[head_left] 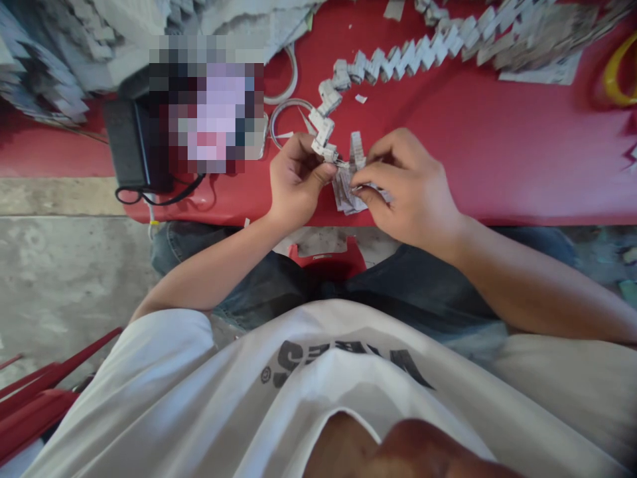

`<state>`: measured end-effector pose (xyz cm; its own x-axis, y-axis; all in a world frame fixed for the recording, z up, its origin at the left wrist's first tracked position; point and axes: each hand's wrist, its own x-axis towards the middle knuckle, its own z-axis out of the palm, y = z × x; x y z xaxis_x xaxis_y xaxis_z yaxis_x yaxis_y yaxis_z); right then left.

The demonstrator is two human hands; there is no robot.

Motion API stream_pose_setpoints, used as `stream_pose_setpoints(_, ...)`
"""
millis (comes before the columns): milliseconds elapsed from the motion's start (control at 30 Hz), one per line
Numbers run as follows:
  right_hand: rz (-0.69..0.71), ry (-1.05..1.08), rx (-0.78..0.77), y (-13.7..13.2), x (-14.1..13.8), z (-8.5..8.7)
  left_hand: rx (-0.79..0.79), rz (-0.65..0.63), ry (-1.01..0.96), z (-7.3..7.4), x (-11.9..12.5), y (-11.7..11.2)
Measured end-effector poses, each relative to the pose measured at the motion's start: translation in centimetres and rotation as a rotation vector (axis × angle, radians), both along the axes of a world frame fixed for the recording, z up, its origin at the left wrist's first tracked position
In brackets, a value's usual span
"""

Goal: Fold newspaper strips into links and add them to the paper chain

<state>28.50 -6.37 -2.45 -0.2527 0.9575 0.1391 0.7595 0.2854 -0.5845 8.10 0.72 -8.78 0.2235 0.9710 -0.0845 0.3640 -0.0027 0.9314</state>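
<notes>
Head view, my only feed: one folded paper chain (385,64), running across the red table (497,153), its near end pinched between thumb and fingers of the left hand (297,180). One right hand (411,184), fingertips drawn close beside that end; too small for me to tell what they grip. Paper strips (347,192), beneath, between the hands. Risks, as I judge: thin folds tearing under a hard pull; the chain's bend snagging the tape roll (273,124) just beside it.

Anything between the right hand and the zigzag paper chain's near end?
Nothing visible: the right hand is beside the near end of the zigzag paper chain, in the left hand; paper strips show below.
</notes>
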Motion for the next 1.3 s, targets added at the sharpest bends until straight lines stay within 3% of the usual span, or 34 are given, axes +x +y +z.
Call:
stream_pose_setpoints(67, -0.09, 0.153, -0.071, -0.2, -0.5, 0.5, 0.034, 0.011, 0.041, -0.2, -0.1, -0.3)
stream_pose_setpoints(167, -0.152, 0.451, -0.296, -0.2, -1.4, 0.5, 0.113, 0.01, 0.019, -1.1, -0.3, -0.6)
stream_pose_setpoints(300, -0.256, 0.814, -0.577, 0.1, -2.3, 0.6, 0.287, -0.05, -0.213, -3.3, -0.4, -0.3)
stream_pose_setpoints(433, -0.385, 1.024, -0.746, 0.2, -2.6, 1.5, 0.412, -0.091, -0.464, -5.0, 0.2, 0.4)
stream_pose_setpoints(600, -0.468, 1.109, -0.827, 0.2, -2.7, 2.0, 0.54, -0.065, -0.519, -4.8, 0.5, 0.4)
stream_pose_setpoints(767, -0.549, 1.158, -0.867, 0.4, -3.0, 2.1, 0.543, -0.076, -0.496, -5.0, 0.5, 0.5)
stream_pose_setpoints(933, -0.639, 1.159, -0.921, 0.5, -3.3, 2.8, 0.692, -0.106, -0.534, -5.3, 0.8, 0.8)
stream_pose_setpoints(1300, -0.669, 1.165, -0.929, 0.6, -3.3, 2.8, 0.681, -0.105, -0.487, -4.1, 0.8, 0.3)
